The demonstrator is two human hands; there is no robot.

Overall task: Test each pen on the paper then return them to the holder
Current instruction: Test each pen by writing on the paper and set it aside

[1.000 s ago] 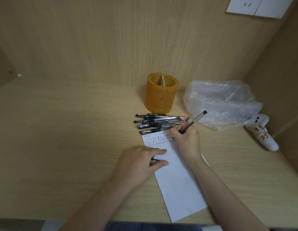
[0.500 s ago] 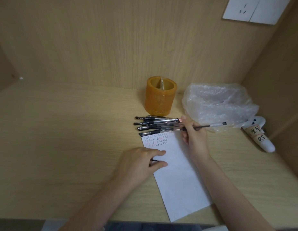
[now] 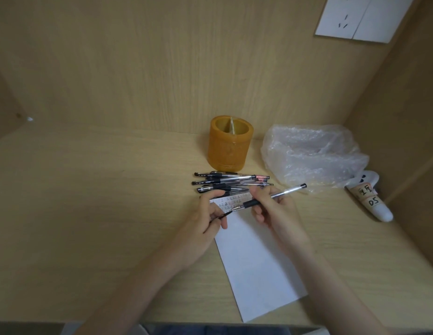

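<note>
Capping the pen (image 3: 276,195)
Your right hand (image 3: 277,213) grips it, tip toward nine o'clock, meeting the cap (image 3: 222,215) your left hand (image 3: 205,222) pinches.

Amber holder (image 3: 230,146) upright; capped black pens (image 3: 225,181) bunched just before it; further out lies white scribbled paper (image 3: 256,262), an uncapped pen (image 3: 273,195) tilted above, cap (image 3: 222,215) near its tip

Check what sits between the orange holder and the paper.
A loose pile of pens lies on the desk between the holder and the paper, seen in the head view.
</note>
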